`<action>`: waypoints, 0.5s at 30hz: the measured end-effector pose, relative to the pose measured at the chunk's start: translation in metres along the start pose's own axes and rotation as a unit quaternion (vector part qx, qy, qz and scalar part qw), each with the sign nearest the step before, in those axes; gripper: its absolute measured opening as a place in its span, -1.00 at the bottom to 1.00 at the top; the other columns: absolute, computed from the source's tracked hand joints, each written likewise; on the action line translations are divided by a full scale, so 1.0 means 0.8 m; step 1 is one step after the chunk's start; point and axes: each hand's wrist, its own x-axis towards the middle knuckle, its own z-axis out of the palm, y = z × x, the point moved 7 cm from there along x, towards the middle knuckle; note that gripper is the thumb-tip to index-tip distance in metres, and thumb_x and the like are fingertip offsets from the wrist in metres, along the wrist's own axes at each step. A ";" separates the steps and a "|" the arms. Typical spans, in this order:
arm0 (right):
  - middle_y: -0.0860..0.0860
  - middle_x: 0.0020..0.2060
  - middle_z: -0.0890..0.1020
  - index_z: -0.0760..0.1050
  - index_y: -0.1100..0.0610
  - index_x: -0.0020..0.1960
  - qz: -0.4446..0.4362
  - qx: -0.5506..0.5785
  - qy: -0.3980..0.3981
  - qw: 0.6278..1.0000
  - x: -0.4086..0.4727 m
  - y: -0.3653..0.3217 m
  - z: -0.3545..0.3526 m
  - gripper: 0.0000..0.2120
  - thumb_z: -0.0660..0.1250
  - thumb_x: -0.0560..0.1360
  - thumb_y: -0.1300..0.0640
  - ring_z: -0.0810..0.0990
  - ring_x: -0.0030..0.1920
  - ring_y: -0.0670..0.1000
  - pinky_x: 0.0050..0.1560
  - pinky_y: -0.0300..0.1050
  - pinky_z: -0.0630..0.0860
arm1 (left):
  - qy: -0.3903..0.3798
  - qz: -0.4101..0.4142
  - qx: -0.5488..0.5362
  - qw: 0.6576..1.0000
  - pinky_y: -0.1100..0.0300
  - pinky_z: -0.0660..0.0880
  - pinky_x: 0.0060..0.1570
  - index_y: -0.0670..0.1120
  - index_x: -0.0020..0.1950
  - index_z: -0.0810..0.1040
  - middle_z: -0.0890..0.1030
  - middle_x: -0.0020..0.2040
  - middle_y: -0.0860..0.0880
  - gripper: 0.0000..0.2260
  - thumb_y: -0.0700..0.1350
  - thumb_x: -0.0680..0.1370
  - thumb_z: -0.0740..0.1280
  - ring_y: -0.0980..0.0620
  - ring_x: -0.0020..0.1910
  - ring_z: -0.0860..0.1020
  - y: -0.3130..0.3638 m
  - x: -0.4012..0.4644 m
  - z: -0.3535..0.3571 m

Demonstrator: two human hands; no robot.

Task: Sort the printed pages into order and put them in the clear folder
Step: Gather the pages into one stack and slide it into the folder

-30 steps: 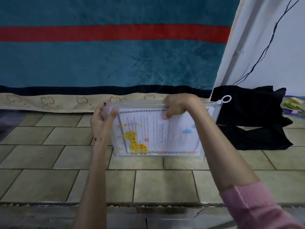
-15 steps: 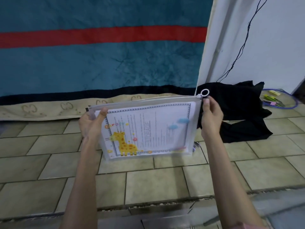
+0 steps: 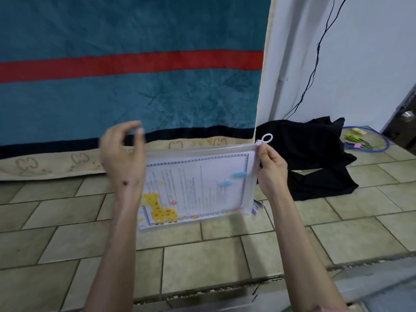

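The clear folder stands upright above the tiled floor, and the printed pages sit inside it with a yellow giraffe drawing facing me. Its white ring zip pull is at the top right corner. My right hand pinches the folder's top right corner just below the pull. My left hand is lifted off the folder's left end, blurred, with fingers loosely curled and holding nothing. The hand and forearm cover the folder's left edge.
A blue blanket with a red stripe hangs behind the folder. A black cloth lies on the floor to the right. Pens and small items lie inside a blue cord loop at far right. A black cable runs down the white wall.
My left hand has let go of the folder's left end and risen above it. My right hand keeps its hold at the zip corner, after sliding there from the middle.
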 end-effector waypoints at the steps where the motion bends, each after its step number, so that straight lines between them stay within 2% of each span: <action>1: -0.04 -0.18 0.69 0.64 0.04 -0.10 0.005 0.021 0.001 1.000 0.001 0.001 -0.001 -0.85 0.34 0.42 0.03 0.62 -0.10 -0.08 -0.02 -0.22 0.57 | -0.080 0.031 -0.005 0.996 0.24 0.41 0.12 -0.06 0.06 0.61 0.55 -0.01 0.13 -0.83 -0.08 0.51 0.34 0.03 0.05 0.56 0.028 0.001 0.026; 4: -0.04 -0.23 0.68 0.65 0.07 -0.12 0.015 0.061 0.012 0.998 0.001 0.002 -0.005 -0.84 0.39 0.34 0.05 0.62 -0.20 -0.12 -0.19 -0.29 0.55 | -0.325 0.051 -0.007 0.944 0.45 0.37 0.05 -0.03 0.15 0.60 0.62 0.07 0.12 -0.73 0.01 0.49 0.37 0.17 0.03 0.55 0.092 -0.018 0.114; 6: -0.03 -0.22 0.68 0.66 0.06 -0.15 0.020 0.073 0.011 0.997 0.000 0.001 -0.003 -0.87 0.39 0.35 0.06 0.62 -0.21 -0.11 -0.21 -0.27 0.55 | -0.432 0.062 0.024 0.899 0.29 0.42 0.15 0.01 0.24 0.55 0.62 0.15 0.10 -0.61 0.13 0.46 0.36 0.17 0.11 0.54 0.117 -0.039 0.163; 8: -0.05 -0.26 0.69 0.67 0.05 -0.19 0.021 0.085 0.006 0.996 0.000 0.000 -0.001 -0.90 0.38 0.36 0.09 0.63 -0.24 -0.13 -0.23 -0.28 0.56 | -0.499 0.066 0.037 0.864 0.12 0.45 0.21 0.03 0.30 0.49 0.60 0.19 0.09 -0.52 0.17 0.43 0.38 0.12 0.19 0.53 0.135 -0.055 0.197; 10: -0.10 -0.35 0.67 0.63 0.09 -0.15 0.015 0.083 0.003 0.996 0.001 -0.002 -0.002 -0.91 0.35 0.42 0.14 0.61 -0.34 -0.19 -0.32 -0.33 0.52 | -0.540 0.064 0.019 0.839 0.07 0.49 0.17 0.02 0.27 0.52 0.62 0.14 0.06 -0.54 0.13 0.41 0.42 0.11 0.14 0.56 0.147 -0.068 0.220; 11: -0.13 -0.40 0.65 0.59 0.13 -0.10 0.011 0.080 0.001 0.997 0.001 -0.002 -0.003 -0.91 0.31 0.49 0.19 0.57 -0.39 -0.22 -0.38 -0.36 0.48 | -0.544 0.072 0.016 0.836 0.07 0.52 0.12 0.03 0.19 0.58 0.65 0.07 0.06 -0.62 0.09 0.41 0.43 0.11 0.08 0.58 0.151 -0.072 0.227; 13: -0.15 -0.43 0.62 0.56 0.17 -0.04 0.010 0.079 -0.001 0.997 0.003 -0.002 -0.005 -0.90 0.26 0.54 0.23 0.55 -0.42 -0.23 -0.39 -0.37 0.47 | -0.517 0.098 0.033 0.850 0.06 0.56 -0.01 0.04 0.00 0.66 0.68 -0.08 0.07 -0.81 0.05 0.43 0.42 0.08 -0.02 0.61 0.154 -0.070 0.234; 15: -0.12 -0.34 0.68 0.58 0.16 -0.05 0.016 0.085 -0.003 0.996 0.002 -0.002 -0.004 -0.88 0.31 0.48 0.15 0.62 -0.31 -0.19 -0.30 -0.33 0.53 | -0.482 0.103 0.048 0.869 0.06 0.55 -0.07 0.05 -0.08 0.67 0.69 -0.13 0.04 -0.86 0.05 0.44 0.40 0.03 -0.05 0.61 0.153 -0.066 0.234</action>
